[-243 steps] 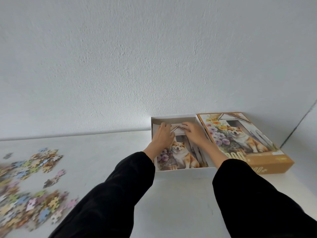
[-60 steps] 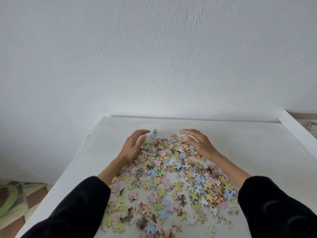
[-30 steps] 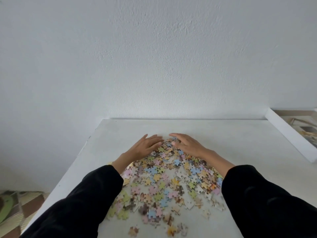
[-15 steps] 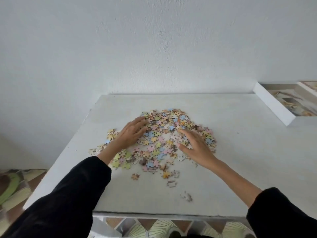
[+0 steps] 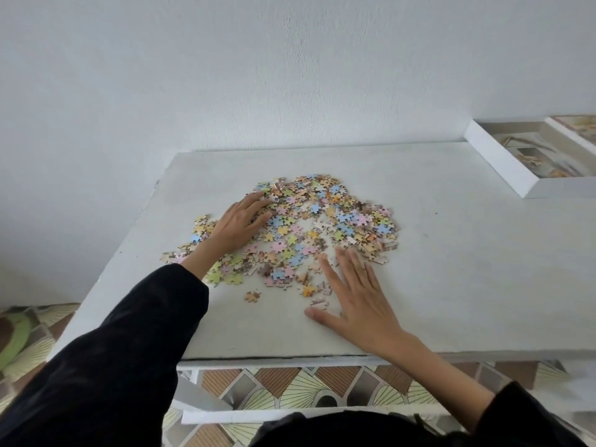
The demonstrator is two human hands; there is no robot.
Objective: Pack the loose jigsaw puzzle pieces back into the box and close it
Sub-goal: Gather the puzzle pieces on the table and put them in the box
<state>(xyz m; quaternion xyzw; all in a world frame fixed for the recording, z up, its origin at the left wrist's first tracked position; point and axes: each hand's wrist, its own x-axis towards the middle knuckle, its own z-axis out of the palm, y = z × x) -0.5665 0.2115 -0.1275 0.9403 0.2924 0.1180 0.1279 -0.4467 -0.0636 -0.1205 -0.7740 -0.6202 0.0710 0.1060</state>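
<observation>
A spread of loose pastel jigsaw pieces [image 5: 309, 221] lies in the middle of the white table [image 5: 451, 253]. My left hand [image 5: 240, 222] lies flat on the pile's left side, fingers straight and pointing into the pieces. My right hand [image 5: 358, 298] rests flat on the table at the pile's near edge, fingers spread, with a few stray pieces [image 5: 317, 304] beside the thumb. The open white box [image 5: 503, 162] with a printed sheet inside sits at the table's far right. Its lid [image 5: 577, 127] shows only as a strip at the frame's right edge.
The table stands against a white wall. Its left edge [image 5: 106, 279] and near edge [image 5: 322, 358] drop to a patterned tile floor [image 5: 290, 388]. One stray piece [image 5: 252, 296] lies apart, near the front of the pile.
My right hand has drawn back from the pile's right side to its near edge, laid flat by the stray pieces. My left hand has stayed on the pile's left side.
</observation>
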